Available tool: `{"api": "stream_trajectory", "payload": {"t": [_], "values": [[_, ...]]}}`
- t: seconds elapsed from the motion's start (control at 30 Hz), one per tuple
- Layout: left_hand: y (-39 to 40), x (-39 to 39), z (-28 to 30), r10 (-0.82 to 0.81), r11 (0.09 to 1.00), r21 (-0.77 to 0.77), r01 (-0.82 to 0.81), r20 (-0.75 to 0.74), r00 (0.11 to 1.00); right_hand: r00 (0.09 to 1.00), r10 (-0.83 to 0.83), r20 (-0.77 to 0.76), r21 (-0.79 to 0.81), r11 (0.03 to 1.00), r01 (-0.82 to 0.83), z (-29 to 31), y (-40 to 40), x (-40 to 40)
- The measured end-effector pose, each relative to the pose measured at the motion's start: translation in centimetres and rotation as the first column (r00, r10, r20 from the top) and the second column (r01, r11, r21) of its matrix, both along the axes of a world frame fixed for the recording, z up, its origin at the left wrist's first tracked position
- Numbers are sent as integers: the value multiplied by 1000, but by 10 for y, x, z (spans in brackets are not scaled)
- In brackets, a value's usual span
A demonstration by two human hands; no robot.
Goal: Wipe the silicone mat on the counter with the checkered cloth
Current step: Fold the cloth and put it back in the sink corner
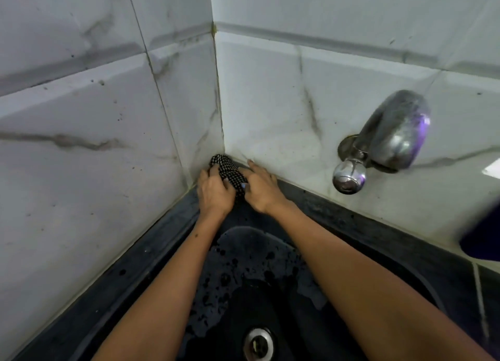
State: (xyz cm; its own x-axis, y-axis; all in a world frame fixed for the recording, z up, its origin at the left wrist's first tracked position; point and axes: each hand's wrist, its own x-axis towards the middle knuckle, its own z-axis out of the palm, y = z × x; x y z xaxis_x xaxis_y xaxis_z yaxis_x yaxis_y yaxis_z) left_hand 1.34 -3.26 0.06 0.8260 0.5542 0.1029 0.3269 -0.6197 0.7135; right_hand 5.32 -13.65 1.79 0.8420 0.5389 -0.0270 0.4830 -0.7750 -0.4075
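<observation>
Head view looks down into a tiled corner, and both hands are on the checkered cloth (228, 171) right there — bunched into a long roll, its long axis running from the wall corner back toward the person, far end jammed where the two walls meet. Left hand (213, 191) grips the roll from its side, fingers curled over the fabric; right hand (261, 188) presses on the other side, thumb against the cloth and fingers stretched along the foot of the wall. Cloth sits on the dark counter (351, 220) ledge behind a black sink (243, 252), whose wet basin and metal drain (258, 344) lie under both forearms. To the right, a chrome tap (389, 136) juts from the marbled wall tiles (81, 144), well apart from the hands. A dark blurred shape (484, 236) cuts in at the right edge — cannot tell what it is.
</observation>
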Motion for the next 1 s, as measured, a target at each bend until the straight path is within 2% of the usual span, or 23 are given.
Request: {"api": "stream_trajectory", "payload": {"t": [0.2, 0.3, 0.47, 0.8, 1.0], "values": [[-71, -62, 28, -79, 997, -18, 82, 116, 990, 997, -82, -5, 171, 982, 82, 23, -93, -64], [-117, -104, 42, -134, 987, -78, 142, 90, 987, 976, -218, 6, 249, 946, 210, 27, -165, -112], [-210, -186, 60, -331, 940, -92, 329, 3, 944, 899, -436, -32, 288, 857, 426, 27, -293, -208], [-415, -344, 65, -540, 835, -151, 528, -51, 840, 671, -734, -103, 284, 625, 727, 30, -539, -412], [-490, -418, 34, -556, 828, -76, 555, -232, 798, 487, -860, -154, 222, 450, 865, 20, -640, -498]]}}
